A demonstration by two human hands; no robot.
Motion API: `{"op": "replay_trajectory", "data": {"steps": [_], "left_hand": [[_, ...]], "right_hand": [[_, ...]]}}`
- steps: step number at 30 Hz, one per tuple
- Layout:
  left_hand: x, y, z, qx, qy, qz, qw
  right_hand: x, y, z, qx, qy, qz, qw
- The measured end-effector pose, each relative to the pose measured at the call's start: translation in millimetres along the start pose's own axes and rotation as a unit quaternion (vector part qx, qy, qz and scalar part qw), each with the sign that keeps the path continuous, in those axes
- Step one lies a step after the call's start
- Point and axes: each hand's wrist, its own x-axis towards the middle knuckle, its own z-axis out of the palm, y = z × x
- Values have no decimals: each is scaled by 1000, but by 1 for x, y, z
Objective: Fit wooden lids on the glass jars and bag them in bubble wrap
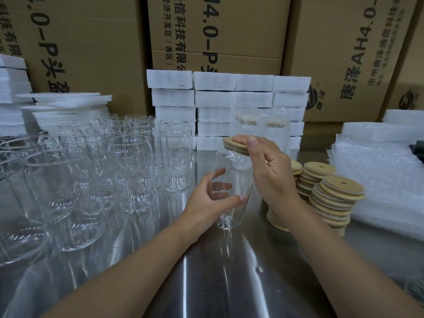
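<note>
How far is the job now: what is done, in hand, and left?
Done: two bagged, lidded jars stand behind. In hand: the left hand holds a jar; the right hand holds a wooden lid on its mouth. Left: many open jars, unbagged.

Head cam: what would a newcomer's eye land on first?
Dead centre, the left hand grips a tilted glass jar while the right hand holds a wooden lid at its mouth. Left of them crowds a mass of empty jars; right of them stand stacks of lids, beside bubble wrap.
</note>
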Motion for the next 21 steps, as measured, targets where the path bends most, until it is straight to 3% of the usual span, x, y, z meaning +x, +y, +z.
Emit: {"op": "replay_trajectory", "data": {"steps": [21], "left_hand": [[-1, 5, 0, -12, -5, -4, 1000]], "right_hand": [[-8, 8, 9, -9, -3, -8, 1000]]}}
